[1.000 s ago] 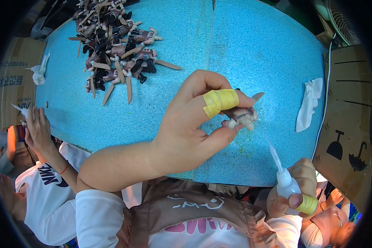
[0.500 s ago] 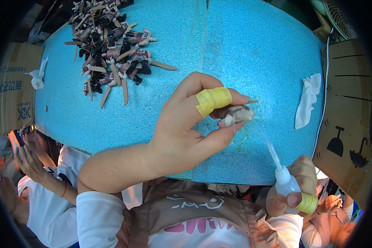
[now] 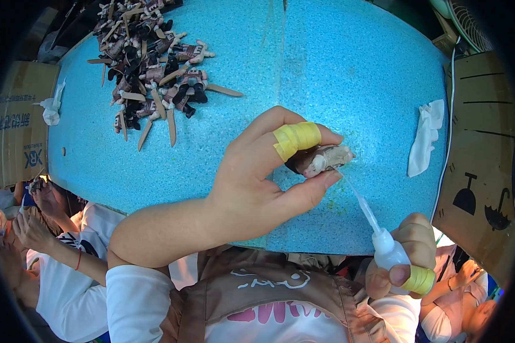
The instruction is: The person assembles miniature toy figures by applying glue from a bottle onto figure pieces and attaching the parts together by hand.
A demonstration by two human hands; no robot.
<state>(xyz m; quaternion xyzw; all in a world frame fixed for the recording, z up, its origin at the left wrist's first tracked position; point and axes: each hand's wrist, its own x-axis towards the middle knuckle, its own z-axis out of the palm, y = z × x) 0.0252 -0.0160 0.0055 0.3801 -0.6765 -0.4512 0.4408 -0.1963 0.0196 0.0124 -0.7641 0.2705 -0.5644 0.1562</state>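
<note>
Over the middle of the blue table, my left hand [image 3: 257,171] pinches a small figurine [image 3: 329,160], whitish with darker parts; the palm and fingers hide much of it. Yellow tape wraps the index finger. At the lower right, my right hand [image 3: 409,257] is closed around a white squeeze bottle [image 3: 389,251] with a long, thin, clear nozzle. The nozzle slants up to the left, and its tip is at or very near the figurine's near side, beside my left thumb. Yellow tape is also on a finger of this hand.
A heap of similar figurines [image 3: 154,74] with flat tan sticks covers the table's far left. White tissue [image 3: 427,138] lies at the right edge, another nozzle-tipped bottle [image 3: 51,108] at the left edge. Cardboard boxes flank both sides. Other people's hands [image 3: 37,223] work at lower left and lower right.
The figurine has been turned in my left hand. My right hand has shifted slightly left, bringing the bottle's nozzle tip to the near side of the figurine by the thumb.
</note>
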